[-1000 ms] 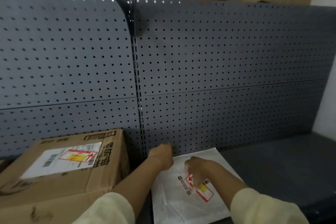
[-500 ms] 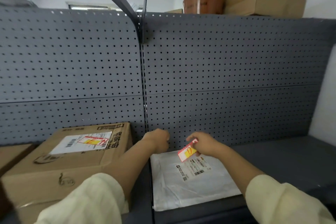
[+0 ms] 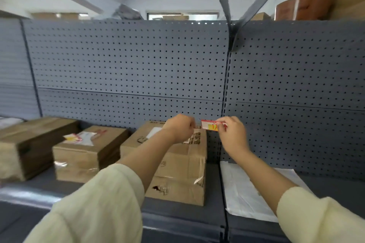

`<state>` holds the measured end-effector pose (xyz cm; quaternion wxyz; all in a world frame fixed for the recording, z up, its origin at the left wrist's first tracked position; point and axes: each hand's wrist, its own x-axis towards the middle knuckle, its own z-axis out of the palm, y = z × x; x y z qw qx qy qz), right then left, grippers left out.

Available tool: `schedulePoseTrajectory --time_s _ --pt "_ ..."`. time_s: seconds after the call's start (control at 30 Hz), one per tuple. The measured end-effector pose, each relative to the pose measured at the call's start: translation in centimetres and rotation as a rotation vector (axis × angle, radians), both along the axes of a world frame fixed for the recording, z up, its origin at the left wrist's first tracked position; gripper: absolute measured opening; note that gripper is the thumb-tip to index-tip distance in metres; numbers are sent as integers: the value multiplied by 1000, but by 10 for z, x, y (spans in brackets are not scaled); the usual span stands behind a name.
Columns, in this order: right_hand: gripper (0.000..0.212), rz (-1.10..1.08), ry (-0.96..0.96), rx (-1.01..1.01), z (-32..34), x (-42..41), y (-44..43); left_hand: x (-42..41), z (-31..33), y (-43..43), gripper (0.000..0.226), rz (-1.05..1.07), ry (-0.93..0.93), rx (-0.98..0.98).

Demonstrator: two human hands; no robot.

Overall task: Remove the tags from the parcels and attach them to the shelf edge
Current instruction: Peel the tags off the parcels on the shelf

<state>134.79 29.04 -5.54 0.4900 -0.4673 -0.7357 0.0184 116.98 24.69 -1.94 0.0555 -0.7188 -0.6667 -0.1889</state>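
Observation:
A small red and yellow tag [image 3: 209,125] hangs in the air in front of the pegboard, pinched at its right end by my right hand [image 3: 232,134]. My left hand [image 3: 181,126] is curled into a fist just left of the tag, close to its left end; whether it touches the tag I cannot tell. Below lie a white parcel bag [image 3: 245,189] on the right shelf section and a cardboard parcel [image 3: 177,162] under my left forearm. A smaller cardboard parcel [image 3: 87,152] to the left carries a label with a red and yellow tag [image 3: 73,137].
A dark wooden-looking box [image 3: 29,144] stands at the far left of the shelf. The grey shelf front edge [image 3: 177,229] runs along the bottom. A perforated grey back panel [image 3: 138,65] rises behind; boxes and a brown-white roll [image 3: 302,6] sit on top.
My right hand lifted the tag off the white bag and raised it. The view swung left and back, bringing more parcels into sight. My left hand rose beside the tag.

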Motion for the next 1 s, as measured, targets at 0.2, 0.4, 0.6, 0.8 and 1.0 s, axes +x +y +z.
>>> schedulePoseTrajectory --time_s 0.2,0.4,0.6,0.8,1.0 --pt "15 170 -102 64 18 -143 -53 -122 3 -70 27 135 -39 13" --pt "16 326 -136 -12 8 -288 -113 -263 -9 -153 31 324 -29 -72" --pt "12 486 -192 -100 -12 -393 -163 -375 -32 -215 30 453 -25 -169" --pt "8 517 -283 -176 -27 -459 -154 -441 -63 -216 33 463 -63 -202" --pt "9 539 -472 -215 -58 -500 -125 -468 -99 -192 33 348 -106 -373"
